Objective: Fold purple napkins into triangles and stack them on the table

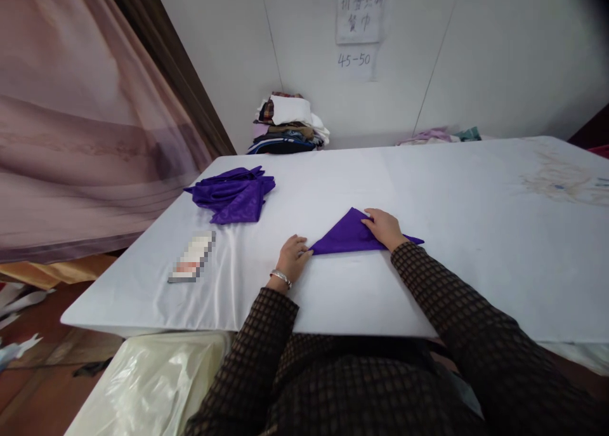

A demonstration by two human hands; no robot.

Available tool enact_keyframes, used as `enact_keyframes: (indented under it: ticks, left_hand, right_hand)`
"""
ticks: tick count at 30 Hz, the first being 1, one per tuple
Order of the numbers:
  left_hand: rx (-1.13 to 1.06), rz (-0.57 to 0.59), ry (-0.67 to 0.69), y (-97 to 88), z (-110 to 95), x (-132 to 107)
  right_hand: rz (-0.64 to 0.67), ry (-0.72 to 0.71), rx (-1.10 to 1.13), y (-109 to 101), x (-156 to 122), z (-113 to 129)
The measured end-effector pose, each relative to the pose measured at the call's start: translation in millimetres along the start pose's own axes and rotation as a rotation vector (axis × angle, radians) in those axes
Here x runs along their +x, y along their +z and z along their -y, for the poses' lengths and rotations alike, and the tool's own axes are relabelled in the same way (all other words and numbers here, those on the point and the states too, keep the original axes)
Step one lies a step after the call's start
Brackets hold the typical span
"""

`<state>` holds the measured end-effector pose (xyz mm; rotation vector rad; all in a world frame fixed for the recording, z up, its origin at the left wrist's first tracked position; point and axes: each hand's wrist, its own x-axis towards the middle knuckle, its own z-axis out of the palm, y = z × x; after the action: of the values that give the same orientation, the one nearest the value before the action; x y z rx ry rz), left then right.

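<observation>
- Cloth [340, 236] in the head view, purple and lying as a flat triangle, could skew or crease if the right hand [384, 228] dragged its upper part sideways; fabric this thin-looking would probably shift easily.
- Its left corner could slip away if the left hand [292, 258] let up during a pull from the other side.
- White table covering [228, 284] is rippled to the left of the left hand; if it slid, the cloth might slide along.
- Left hand: thumb and fingers curve in at that corner; whether they pinch or merely press it, I cannot tell.
- Right hand: fingertips rest on the upper right part; I cannot tell if any fabric is caught between them.
- Between the hands stretches the cloth, its peak just left of the right fingertips, its right tip showing past the right wrist.
- Purple pile [233, 191] sits beyond and left of the left hand, well apart.
</observation>
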<state>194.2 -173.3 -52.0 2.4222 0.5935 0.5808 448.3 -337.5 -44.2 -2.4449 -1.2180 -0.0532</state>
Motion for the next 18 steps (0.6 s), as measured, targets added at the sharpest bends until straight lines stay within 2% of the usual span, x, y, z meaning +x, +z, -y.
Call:
enact_keyframes:
  ticks: [7, 18]
  left_hand:
    - [0.087, -0.013, -0.006, 3.5, 0, -7]
    - [0.346, -0.058, -0.132, -0.5, -33, -13]
  right_hand:
    - [0.014, -0.028, -0.020, -3, 1, 1]
    - [0.025, -0.008, -0.026, -6, 1, 0]
